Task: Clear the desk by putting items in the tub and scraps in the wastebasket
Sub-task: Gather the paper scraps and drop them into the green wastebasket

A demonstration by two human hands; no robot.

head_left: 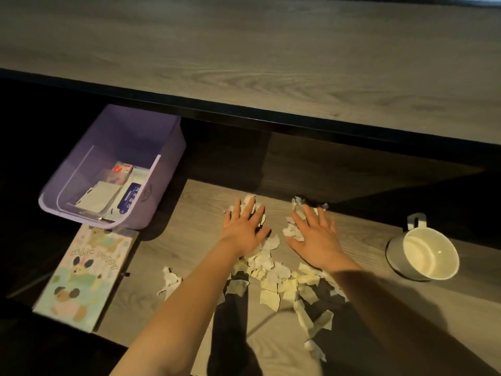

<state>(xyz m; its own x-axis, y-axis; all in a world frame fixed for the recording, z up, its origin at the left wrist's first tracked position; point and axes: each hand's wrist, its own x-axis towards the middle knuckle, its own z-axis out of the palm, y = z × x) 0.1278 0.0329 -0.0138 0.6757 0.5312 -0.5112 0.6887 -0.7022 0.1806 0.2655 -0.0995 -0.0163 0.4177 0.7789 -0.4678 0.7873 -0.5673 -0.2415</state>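
A grey wood-grain desk [206, 202] sat in a dim room, with a broad shelf [271, 63] of the same wood above and behind it. At the far left corner stood a purple tub [168, 169], holding a white card [97, 196], a blue-labelled packet [130, 198] and a small colourful box [122, 170]. Just in front of it lay a pastel book [84, 272] with cartoon animals on the cover, its far edge meeting the tub's near wall. A stray scrap [169, 280] lay right of the book. In the middle, torn paper scraps [271, 272] were strewn in a loose heap. The left hand [245, 229] lay flat on the heap's far side, palm down, fingers straight and spread. The right hand [314, 237] lay just beside it in the same way, fingertips on more scraps. Neither hand gripped anything. Far right, well apart, a white cup [428, 256] stood upright.
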